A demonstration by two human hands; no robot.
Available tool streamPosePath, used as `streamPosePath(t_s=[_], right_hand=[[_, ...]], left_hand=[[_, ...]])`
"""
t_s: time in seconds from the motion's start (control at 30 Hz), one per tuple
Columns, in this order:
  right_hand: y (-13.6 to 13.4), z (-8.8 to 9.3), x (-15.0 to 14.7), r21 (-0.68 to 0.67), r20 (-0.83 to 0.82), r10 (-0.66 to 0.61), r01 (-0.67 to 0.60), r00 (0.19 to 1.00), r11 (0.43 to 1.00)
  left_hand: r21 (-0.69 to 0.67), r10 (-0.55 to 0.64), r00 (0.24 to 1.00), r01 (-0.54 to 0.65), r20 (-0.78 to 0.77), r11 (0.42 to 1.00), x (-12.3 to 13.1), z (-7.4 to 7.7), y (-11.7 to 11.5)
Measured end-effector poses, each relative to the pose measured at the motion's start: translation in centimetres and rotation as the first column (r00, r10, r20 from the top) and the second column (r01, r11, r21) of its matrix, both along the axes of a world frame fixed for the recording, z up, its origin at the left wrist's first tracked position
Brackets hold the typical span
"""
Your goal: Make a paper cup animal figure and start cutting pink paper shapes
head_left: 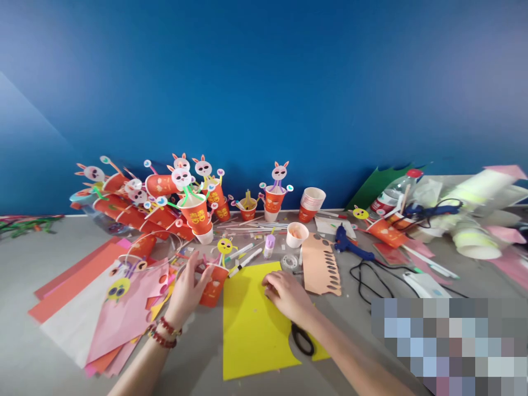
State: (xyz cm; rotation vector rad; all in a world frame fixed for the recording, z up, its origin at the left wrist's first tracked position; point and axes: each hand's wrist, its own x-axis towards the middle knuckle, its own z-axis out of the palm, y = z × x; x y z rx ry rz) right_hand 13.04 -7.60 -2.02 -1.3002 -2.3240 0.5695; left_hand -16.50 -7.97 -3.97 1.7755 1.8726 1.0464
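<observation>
My left hand (pixel 186 289), with beaded bracelets on its wrist, is on the left with thumb and fingers apart. Its thumb lies against or just in front of a red paper cup (pixel 214 286) that tilts on the table; I cannot tell if they touch. A yellow paper animal face (pixel 225 246) shows at that cup's mouth. Over a yellow paper sheet (pixel 247 335) my right hand (pixel 284 289) has its fingers curled together, and whatever is between them is hidden. Black-handled scissors (pixel 303 339) lie partly under the right forearm.
Red cups with rabbit faces (pixel 193 215) crowd the back left. Coloured paper sheets (pixel 119 313) lie at left. A peach cut-out sheet (pixel 319 267), a blue glue gun (pixel 350 245) with a looping black cord, and a bottle (pixel 391 195) are at right. Markers (pixel 246 262) lie mid-table.
</observation>
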Motion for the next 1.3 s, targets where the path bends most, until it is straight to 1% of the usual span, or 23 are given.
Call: streamPosePath(t_s=[0.07,0.13,0.17,0.23,0.27,0.3,0.33,0.4,0.47,0.53,0.57,0.63,0.8,0.9,0.97,1.0,1.07,1.1,1.17,1.23,1.3], right_hand=[[0.2,0.8,1.3,0.021,-0.036,-0.021,0.021,0.999,1.000],[0.8,1.6,3.4,0.066,-0.062,-0.091,0.095,0.994,0.993],[1.1,1.8,4.6,0.102,-0.059,-0.153,0.158,0.987,0.982],[1.8,2.0,7.0,0.189,-0.001,-0.252,0.247,0.968,0.950],[1.9,1.8,8.0,0.243,0.050,-0.294,0.274,0.955,0.931],[1.9,1.6,8.7,0.277,0.103,-0.307,0.270,0.946,0.922],[1.8,1.2,9.2,0.288,0.147,-0.295,0.244,0.944,0.926],[1.1,0.4,9.6,0.267,0.212,-0.219,0.159,0.952,0.951],[0.2,-0.3,9.7,0.237,0.250,-0.148,0.087,0.957,0.967],[-0.5,-0.7,9.9,0.247,0.261,-0.153,0.087,0.953,0.965],[-0.6,-0.8,10.2,0.265,0.254,-0.177,0.108,0.951,0.958],[-0.5,-0.8,11.1,0.303,0.232,-0.224,0.149,0.947,0.941],[0.4,-0.9,13.1,0.329,0.241,-0.270,0.183,0.932,0.927],[-0.2,-0.6,12.6,0.325,0.230,-0.274,0.192,0.934,0.926],[-1.3,-0.2,11.1,0.298,0.204,-0.240,0.173,0.949,0.939],[-2.1,0.1,10.2,0.262,0.194,-0.199,0.144,0.961,0.954],[-3.7,0.5,8.0,0.157,0.184,-0.074,0.045,0.980,0.987],[-4.4,0.6,7.1,0.105,0.194,-0.007,-0.014,0.981,0.994],[-5.4,0.6,5.7,0.046,0.212,0.073,-0.085,0.975,0.995],[-5.6,0.2,5.4,0.027,0.219,0.099,-0.107,0.971,0.994],[-5.1,-0.3,5.9,0.045,0.222,0.076,-0.088,0.972,0.995]], left_hand=[[0.105,0.015,0.996,-0.006,-0.092,0.994,0.0,0.7,-0.3],[0.262,0.022,0.983,0.027,-0.184,0.965,0.2,1.7,-0.7],[0.328,0.011,0.976,0.062,-0.216,0.943,0.5,2.3,-1.0],[0.385,-0.063,0.963,0.163,-0.261,0.908,1.4,3.5,-1.6],[0.371,-0.126,0.949,0.232,-0.289,0.899,2.0,4.0,-2.0],[0.339,-0.204,0.927,0.310,-0.314,0.888,2.6,4.3,-2.4],[0.295,-0.297,0.894,0.400,-0.336,0.868,3.3,4.6,-2.9],[0.193,-0.464,0.803,0.556,-0.373,0.808,4.6,4.6,-3.9],[0.100,-0.571,0.713,0.656,-0.408,0.748,5.6,4.2,-4.8],[0.015,-0.643,0.637,0.715,-0.426,0.699,6.3,3.6,-5.6],[-0.024,-0.666,0.609,0.730,-0.430,0.683,6.5,3.3,-5.8],[-0.088,-0.687,0.582,0.732,-0.435,0.675,6.7,2.8,-6.2],[-0.159,-0.690,0.567,0.710,-0.449,0.687,6.9,2.1,-6.3],[-0.166,-0.678,0.572,0.695,-0.462,0.699,7.0,2.1,-6.3],[-0.166,-0.666,0.580,0.683,-0.470,0.712,7.1,2.2,-6.3],[-0.168,-0.663,0.580,0.679,-0.474,0.714,7.1,2.3,-6.3],[-0.176,-0.665,0.573,0.679,-0.480,0.713,7.3,2.4,-6.2],[-0.181,-0.663,0.572,0.676,-0.483,0.714,7.4,2.5,-6.2],[-0.187,-0.655,0.577,0.664,-0.487,0.724,7.5,2.6,-6.1],[-0.194,-0.652,0.583,0.655,-0.485,0.730,7.6,2.5,-6.1],[-0.205,-0.657,0.580,0.655,-0.481,0.727,7.6,2.2,-6.0]])
